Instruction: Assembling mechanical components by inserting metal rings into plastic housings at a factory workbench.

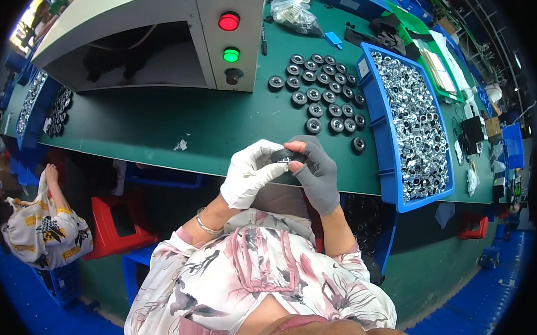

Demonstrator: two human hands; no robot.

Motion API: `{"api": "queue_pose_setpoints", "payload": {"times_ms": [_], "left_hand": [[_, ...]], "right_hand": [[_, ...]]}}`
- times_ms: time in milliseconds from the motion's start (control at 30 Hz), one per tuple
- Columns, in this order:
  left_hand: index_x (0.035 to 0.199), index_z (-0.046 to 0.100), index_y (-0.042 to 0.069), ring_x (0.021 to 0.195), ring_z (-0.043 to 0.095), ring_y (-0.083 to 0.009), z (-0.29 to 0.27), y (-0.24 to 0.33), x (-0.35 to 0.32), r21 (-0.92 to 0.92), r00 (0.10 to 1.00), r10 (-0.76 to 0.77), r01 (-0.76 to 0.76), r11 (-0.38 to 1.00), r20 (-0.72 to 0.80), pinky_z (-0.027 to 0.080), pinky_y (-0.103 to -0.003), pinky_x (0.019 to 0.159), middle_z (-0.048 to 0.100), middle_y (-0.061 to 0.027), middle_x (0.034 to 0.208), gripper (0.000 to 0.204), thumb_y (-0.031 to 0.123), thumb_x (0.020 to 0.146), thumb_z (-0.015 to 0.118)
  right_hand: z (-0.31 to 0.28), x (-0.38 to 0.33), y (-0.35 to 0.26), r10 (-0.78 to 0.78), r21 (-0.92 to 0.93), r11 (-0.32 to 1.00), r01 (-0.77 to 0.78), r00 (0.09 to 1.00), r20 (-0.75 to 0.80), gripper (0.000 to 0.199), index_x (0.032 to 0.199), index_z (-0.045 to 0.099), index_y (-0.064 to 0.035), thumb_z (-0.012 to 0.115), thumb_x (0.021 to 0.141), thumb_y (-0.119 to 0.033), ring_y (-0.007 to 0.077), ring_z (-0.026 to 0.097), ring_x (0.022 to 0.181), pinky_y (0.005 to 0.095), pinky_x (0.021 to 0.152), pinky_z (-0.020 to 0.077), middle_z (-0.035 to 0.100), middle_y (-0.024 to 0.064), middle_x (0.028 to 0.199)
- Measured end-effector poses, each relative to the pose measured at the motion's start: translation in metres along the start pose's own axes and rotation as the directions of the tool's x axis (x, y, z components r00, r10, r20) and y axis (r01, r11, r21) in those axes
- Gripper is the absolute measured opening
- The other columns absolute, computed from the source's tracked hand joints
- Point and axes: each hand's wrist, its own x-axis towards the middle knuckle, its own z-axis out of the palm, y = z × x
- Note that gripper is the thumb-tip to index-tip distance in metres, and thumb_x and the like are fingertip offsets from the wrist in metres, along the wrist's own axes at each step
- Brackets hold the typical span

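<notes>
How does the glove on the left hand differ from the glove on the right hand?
The white glove on the left hand covers every finger, while the grey glove on the right hand leaves the fingertips bare. The white one looks looser and creased; the grey one fits closely. Both hands close on the same small black round part above the edge of the green table.

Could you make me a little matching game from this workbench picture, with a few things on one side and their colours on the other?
Things:
1. left hand glove
2. right hand glove
3. top round button on the machine
4. tray of shiny metal parts

Colours:
A. blue
B. white
C. red
D. grey

Pairs: 1-B, 2-D, 3-C, 4-A
</notes>
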Motion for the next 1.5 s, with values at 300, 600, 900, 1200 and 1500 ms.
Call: {"api": "queue_pose_setpoints", "payload": {"times_ms": [300, 600, 900, 1200, 1500], "left_hand": [[0.113, 0.061, -0.001, 0.098, 0.061, -0.0113, -0.005, -0.004, -0.001, 0.033, 0.998, 0.059, -0.059, 0.998, 0.004, 0.049, -0.026, 0.088, 0.061, -0.0051, 0.109, 0.026, -0.002, 0.089, 0.07], [0.105, 0.067, -0.001, 0.089, 0.059, -0.0122, -0.003, -0.006, -0.004, 0.087, 0.974, 0.226, -0.224, 0.971, -0.009, 0.048, -0.026, 0.082, 0.06, -0.0046, 0.1, 0.019, -0.001, 0.087, 0.073], [0.109, 0.068, -0.003, 0.085, 0.058, -0.0094, 0.02, -0.005, 0.004, 0.222, 0.84, 0.485, -0.438, 0.871, -0.246, 0.047, -0.023, 0.078, 0.06, -0.0037, 0.096, 0.023, 0.003, 0.088, 0.075], [0.122, 0.064, -0.004, 0.087, 0.065, -0.0106, -0.008, 0.001, 0.017, 0.204, 0.959, 0.247, -0.217, 0.955, -0.137, 0.052, -0.023, 0.08, 0.065, -0.0035, 0.098, 0.035, 0.0, 0.088, 0.073], [0.107, 0.063, -0.004, 0.086, 0.067, -0.0117, -0.007, -0.01, 0.008, 0.145, 0.97, 0.188, -0.166, 0.976, -0.156, 0.057, -0.024, 0.077, 0.067, -0.0077, 0.097, 0.022, -0.008, 0.086, 0.071]], "right_hand": [[0.007, -0.002, 0.013, -0.036, 0.101, 0.994, 0.039, 0.999, -0.032, 0.03, 0.111, 0.066, 0.0017, 0.075, 0.082, 0.001, 0.0142, 0.056, 0.102, 0.0262, 0.09, 0.045, 0.058, 0.0054, 0.11], [0.017, -0.005, 0.012, -0.186, -0.053, 0.982, 0.181, 0.977, -0.108, 0.025, 0.104, 0.067, 0.0018, 0.075, 0.08, 0.004, 0.0142, 0.057, 0.091, 0.026, 0.081, 0.0469, 0.06, 0.0064, 0.101], [0.051, 0.005, -0.003, -0.144, 0.043, 0.985, 0.166, 0.935, -0.325, 0.03, 0.116, 0.066, 0.002, 0.074, 0.09, -0.012, 0.0117, 0.057, 0.096, 0.0245, 0.086, 0.0461, 0.061, 0.0041, 0.107], [0.014, 0.016, 0.003, -0.234, -0.455, 0.87, 0.193, 0.971, -0.036, 0.03, 0.117, 0.065, 0.0028, 0.069, 0.087, 0.003, 0.012, 0.061, 0.097, 0.0251, 0.085, 0.0495, 0.063, 0.0033, 0.108], [0.021, 0.011, 0.011, -0.049, -0.078, 0.996, 0.043, 0.996, -0.069, 0.034, 0.117, 0.061, 0.0064, 0.065, 0.084, 0.013, 0.0158, 0.061, 0.104, 0.0273, 0.093, 0.0502, 0.058, 0.0092, 0.115]]}}
